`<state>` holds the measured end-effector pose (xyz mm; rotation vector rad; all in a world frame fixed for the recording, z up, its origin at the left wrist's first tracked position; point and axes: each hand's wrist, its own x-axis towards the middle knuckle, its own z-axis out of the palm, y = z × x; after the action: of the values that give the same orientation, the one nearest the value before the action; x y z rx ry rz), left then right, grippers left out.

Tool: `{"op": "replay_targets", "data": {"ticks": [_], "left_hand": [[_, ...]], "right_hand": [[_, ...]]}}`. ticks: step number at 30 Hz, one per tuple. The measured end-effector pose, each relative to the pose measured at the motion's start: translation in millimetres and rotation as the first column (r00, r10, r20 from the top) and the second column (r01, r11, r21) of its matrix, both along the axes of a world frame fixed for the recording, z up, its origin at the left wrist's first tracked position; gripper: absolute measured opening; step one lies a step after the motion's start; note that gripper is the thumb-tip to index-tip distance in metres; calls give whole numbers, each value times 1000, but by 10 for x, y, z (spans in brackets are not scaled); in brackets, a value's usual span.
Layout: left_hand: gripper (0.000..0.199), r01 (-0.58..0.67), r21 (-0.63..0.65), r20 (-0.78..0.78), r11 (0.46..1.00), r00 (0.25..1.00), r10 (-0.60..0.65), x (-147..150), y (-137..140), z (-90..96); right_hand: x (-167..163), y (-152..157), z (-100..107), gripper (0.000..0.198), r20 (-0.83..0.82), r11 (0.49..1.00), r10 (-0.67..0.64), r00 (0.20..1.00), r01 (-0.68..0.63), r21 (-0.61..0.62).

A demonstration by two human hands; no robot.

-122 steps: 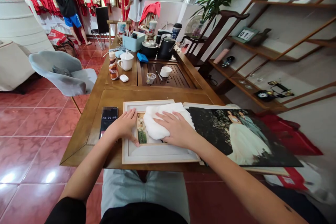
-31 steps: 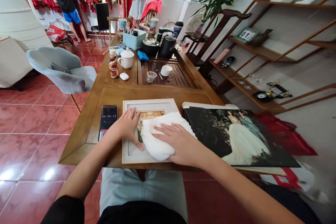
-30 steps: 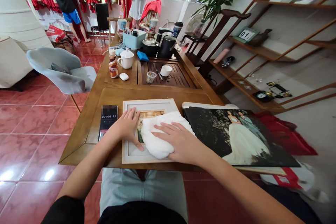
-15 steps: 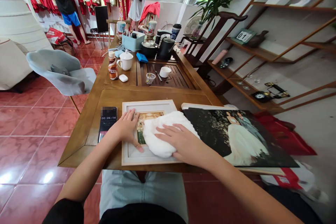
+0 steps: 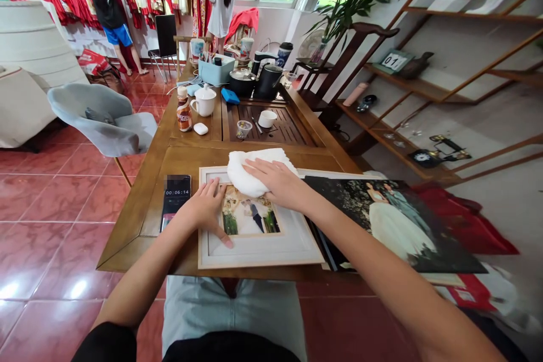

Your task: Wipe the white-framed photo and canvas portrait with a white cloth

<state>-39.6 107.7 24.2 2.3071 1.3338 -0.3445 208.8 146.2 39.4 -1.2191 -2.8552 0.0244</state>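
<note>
White cloth [image 5: 242,180] has slid to the far side of the picture frame [image 5: 263,250], under the flat, open right hand [image 5: 280,182]. The left hand [image 5: 207,209], spread wide, presses the frame on the table [image 5: 186,157]; if it lifts, rubbing might bump the frame into the big photo [image 5: 394,226].

White cloth [image 5: 242,176] on picture frame [image 5: 258,251]

From my end: cloth fluffy, bunched, under the right hand [image 5: 278,181], overhanging the frame's far edge. Frame lies flat beneath both hands, pale wood rim, whitish mat, left hand [image 5: 206,206] spread on its left side. Small photo [image 5: 252,218] in the mat, mostly uncovered between hands; I make out two figures, one in white, one dark-clothed.
</note>
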Motion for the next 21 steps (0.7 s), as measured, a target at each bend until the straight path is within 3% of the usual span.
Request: {"op": "replay_targets", "data": {"ticks": [4, 9, 14, 18, 21], "left_hand": [[163, 3, -2, 3, 1000, 1000, -3, -11, 4, -20], [162, -5, 17, 18, 1000, 1000, 5, -24, 6, -67], [163, -18, 14, 9, 1000, 1000, 17, -6, -3, -44], [165, -30, -1, -6, 1000, 1000, 30, 0, 0, -42], [162, 0, 20, 11, 1000, 1000, -1, -14, 11, -75]], "right_hand": [[-137, 85, -124, 83, 103, 999, 11, 995, -8, -32], [-140, -66, -179, 80, 143, 998, 23, 989, -13, -69], [-93, -324, -62, 78, 183, 988, 70, 981, -42, -151], [-59, -629, 68, 80, 159, 951, 141, 977, -89, -297], [-13, -906, 121, 82, 124, 930, 197, 972, -146, -337]]}}
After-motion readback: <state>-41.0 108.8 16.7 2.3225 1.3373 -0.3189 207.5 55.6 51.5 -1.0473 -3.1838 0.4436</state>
